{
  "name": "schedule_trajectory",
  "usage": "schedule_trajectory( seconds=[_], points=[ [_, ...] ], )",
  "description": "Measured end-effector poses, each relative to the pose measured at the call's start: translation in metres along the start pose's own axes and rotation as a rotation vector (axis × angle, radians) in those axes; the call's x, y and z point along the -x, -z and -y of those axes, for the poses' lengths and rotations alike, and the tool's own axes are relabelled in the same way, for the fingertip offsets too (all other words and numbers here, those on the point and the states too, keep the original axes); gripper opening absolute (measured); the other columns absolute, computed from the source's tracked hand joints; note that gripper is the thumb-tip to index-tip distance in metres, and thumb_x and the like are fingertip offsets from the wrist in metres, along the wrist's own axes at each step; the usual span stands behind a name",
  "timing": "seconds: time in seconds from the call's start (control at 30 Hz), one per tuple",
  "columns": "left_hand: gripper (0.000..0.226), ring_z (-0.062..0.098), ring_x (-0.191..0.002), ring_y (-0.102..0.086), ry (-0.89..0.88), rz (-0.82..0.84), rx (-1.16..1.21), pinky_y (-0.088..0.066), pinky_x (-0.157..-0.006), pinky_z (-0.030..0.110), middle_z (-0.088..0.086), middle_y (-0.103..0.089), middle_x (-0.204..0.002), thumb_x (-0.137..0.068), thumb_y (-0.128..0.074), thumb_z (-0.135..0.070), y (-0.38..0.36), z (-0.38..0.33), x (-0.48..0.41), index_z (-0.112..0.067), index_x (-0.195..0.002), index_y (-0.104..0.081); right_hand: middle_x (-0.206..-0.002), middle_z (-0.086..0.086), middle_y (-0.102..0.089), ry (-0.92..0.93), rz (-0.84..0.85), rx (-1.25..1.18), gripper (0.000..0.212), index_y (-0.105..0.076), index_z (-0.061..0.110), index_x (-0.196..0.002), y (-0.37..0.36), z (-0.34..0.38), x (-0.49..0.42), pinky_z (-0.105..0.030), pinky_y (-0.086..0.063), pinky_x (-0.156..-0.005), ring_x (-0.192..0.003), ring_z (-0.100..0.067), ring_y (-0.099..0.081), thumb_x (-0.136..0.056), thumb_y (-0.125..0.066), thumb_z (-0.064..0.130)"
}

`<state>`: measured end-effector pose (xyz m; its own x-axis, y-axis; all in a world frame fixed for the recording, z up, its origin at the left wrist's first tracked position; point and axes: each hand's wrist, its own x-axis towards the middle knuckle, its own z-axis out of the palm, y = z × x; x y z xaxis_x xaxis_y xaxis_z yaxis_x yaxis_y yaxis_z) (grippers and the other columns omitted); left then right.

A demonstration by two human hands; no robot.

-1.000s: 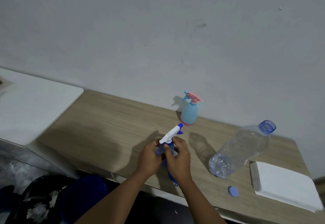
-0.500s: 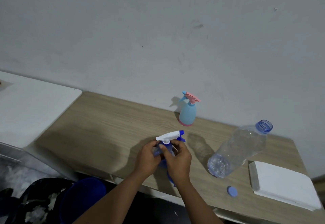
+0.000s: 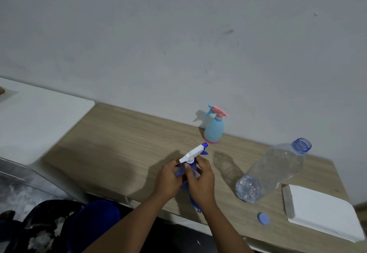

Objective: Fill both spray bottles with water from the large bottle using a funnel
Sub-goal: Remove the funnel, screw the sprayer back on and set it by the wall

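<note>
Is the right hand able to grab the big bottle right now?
Probably not yet. The right hand is busy holding the blue spray bottle together with the left hand. The big bottle stands nearby on its right, nothing between.

A wooden table [image 3: 119,145] runs along a grey wall [image 3: 178,34]. At the table's far right end lies a stack of white paper [image 3: 321,213]. A white surface [image 3: 39,119] adjoins the table's left end. Below the table's front edge, toward its left, sits a blue bucket [image 3: 93,227], with a dark patterned item [image 3: 41,231] just left of it.
</note>
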<state>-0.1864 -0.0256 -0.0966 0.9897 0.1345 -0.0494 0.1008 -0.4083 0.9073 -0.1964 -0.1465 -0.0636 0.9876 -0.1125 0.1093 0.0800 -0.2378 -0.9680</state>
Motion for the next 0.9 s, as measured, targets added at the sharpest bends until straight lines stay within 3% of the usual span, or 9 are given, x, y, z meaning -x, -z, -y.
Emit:
schedule_trajectory(
  seconds=[0.17,0.33,0.47,0.67,0.8,0.9],
  points=[
    [0.04,0.005,-0.09,-0.071,0.003,0.0,-0.005,-0.058,-0.08,0.04,-0.015,-0.075,-0.095,-0.067,-0.069,-0.034,0.002,0.0,0.0,-0.037,-0.107,-0.07,-0.092,0.01,-0.071,-0.08,-0.038,0.011,0.019,-0.068,0.024,-0.096,-0.003,-0.002,-0.009,-0.024,-0.053,-0.079,-0.089,-0.008,-0.067,-0.08,-0.078,0.022],
    [0.036,0.006,-0.09,-0.07,0.018,-0.025,-0.01,-0.058,-0.082,0.04,-0.012,-0.075,-0.096,-0.074,-0.077,-0.027,0.001,0.0,0.001,-0.03,-0.109,-0.072,-0.095,0.01,-0.07,0.024,0.126,0.108,0.008,-0.066,0.025,-0.099,0.002,-0.009,-0.012,-0.024,-0.049,-0.08,-0.093,-0.007,-0.065,-0.093,-0.062,0.029],
    [0.033,0.007,-0.087,-0.071,0.027,-0.039,-0.025,-0.058,-0.077,0.037,-0.012,-0.075,-0.092,-0.072,-0.074,-0.031,0.003,-0.002,0.002,-0.032,-0.105,-0.071,-0.079,0.009,-0.07,0.04,0.014,0.167,0.004,-0.068,0.022,-0.088,-0.003,-0.008,-0.01,-0.018,-0.046,-0.067,-0.076,-0.007,-0.064,-0.092,-0.066,0.025],
    [0.022,0.016,-0.085,-0.072,0.032,-0.151,-0.056,-0.057,-0.073,0.037,-0.005,-0.077,-0.089,-0.075,-0.071,-0.028,-0.003,-0.009,0.005,-0.025,-0.097,-0.072,-0.074,0.007,-0.07,-0.011,-0.091,0.059,0.006,-0.066,0.025,-0.088,-0.012,-0.005,-0.004,-0.031,-0.052,-0.064,-0.069,-0.009,-0.066,-0.088,-0.073,0.025],
    [0.031,0.014,-0.087,-0.07,0.017,-0.152,-0.017,-0.057,-0.075,0.04,-0.007,-0.074,-0.092,-0.07,-0.071,-0.027,-0.006,0.001,0.012,-0.025,-0.101,-0.068,-0.095,0.002,-0.072,-0.129,-0.224,-0.208,0.054,-0.054,0.022,-0.105,-0.008,0.002,0.0,-0.03,-0.058,-0.08,-0.089,-0.012,-0.072,-0.067,-0.09,0.01],
    [0.042,0.014,-0.09,-0.069,0.012,-0.123,0.019,-0.056,-0.078,0.046,-0.006,-0.072,-0.097,-0.063,-0.066,-0.039,-0.004,0.01,0.013,-0.024,-0.102,-0.066,-0.099,0.006,-0.073,-0.134,-0.12,-0.182,0.073,-0.05,0.027,-0.125,-0.007,0.003,-0.002,-0.022,-0.056,-0.079,-0.092,-0.006,-0.071,-0.066,-0.091,0.012]
  ],
)
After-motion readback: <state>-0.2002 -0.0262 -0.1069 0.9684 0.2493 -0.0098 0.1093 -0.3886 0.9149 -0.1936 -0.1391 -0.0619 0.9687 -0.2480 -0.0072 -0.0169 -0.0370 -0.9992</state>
